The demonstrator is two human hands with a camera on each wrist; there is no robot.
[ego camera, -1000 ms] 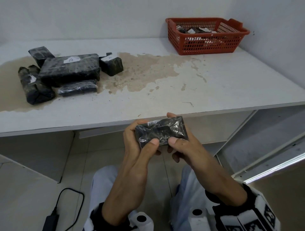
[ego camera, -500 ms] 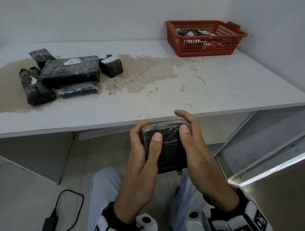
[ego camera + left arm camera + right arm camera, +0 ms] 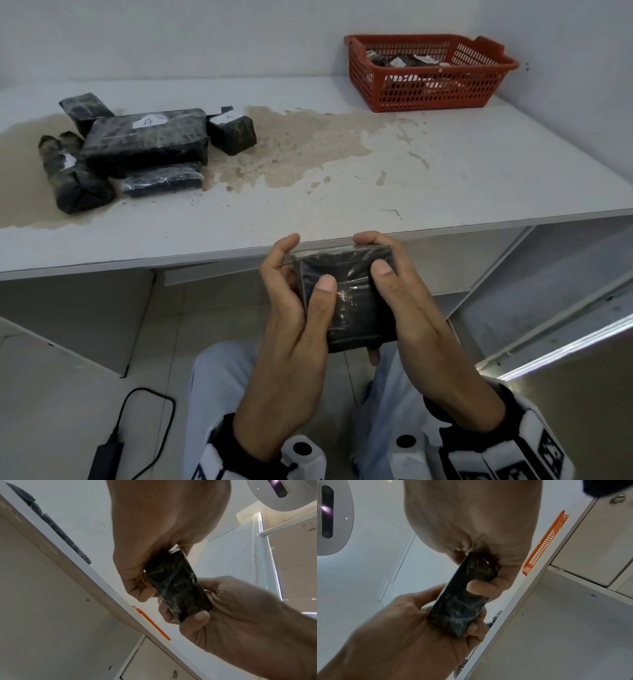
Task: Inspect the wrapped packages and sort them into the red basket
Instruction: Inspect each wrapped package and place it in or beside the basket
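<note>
Left hand [image 3: 291,329] and right hand [image 3: 407,308] both grip one package [image 3: 349,298] — a flat black block in glossy, crinkled film. Thumbs press its top face. Basket [image 3: 428,89] — red plastic lattice — sits on the table [image 3: 342,212].

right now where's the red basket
In the head view the red basket sits at the table's far right corner against the wall, well apart from the pile of wrapped packages on the far left.

we wear: light blue-grey trousers [image 3: 219,387] | black cuffs [image 3: 239,442] | white wristbands with black square markings [image 3: 544,452] | white round-lensed wrist cameras [image 3: 303,452]
</note>
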